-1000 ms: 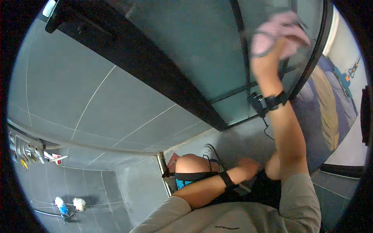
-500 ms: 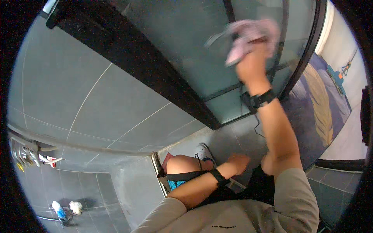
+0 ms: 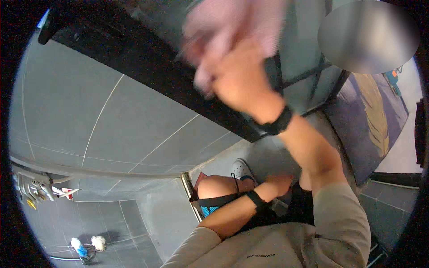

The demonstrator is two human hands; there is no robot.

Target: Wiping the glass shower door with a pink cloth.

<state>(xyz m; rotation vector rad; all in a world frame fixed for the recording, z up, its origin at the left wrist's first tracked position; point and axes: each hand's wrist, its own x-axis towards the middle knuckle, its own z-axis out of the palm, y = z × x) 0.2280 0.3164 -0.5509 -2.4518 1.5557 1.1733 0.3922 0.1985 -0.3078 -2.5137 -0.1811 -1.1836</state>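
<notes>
A pink cloth is bunched in my right hand, whose fingers are closed on it. Both are smeared by motion. The cloth is in front of the black frame and glass panel of a door; whether it touches them I cannot tell. Low by my lap is my left hand, its fingers blurred and partly hidden. Black bands circle both my wrists.
Grey tiled wall fills the left side. A metal fixture and bath puffs hang there. My white shoe stands on the floor. A purple mat with a feather pattern lies to the right.
My right hand has swept left with the pink cloth, from the glass toward the black frame, and the cloth appears larger. My left hand stays low by my lap. The view has shifted slightly.
</notes>
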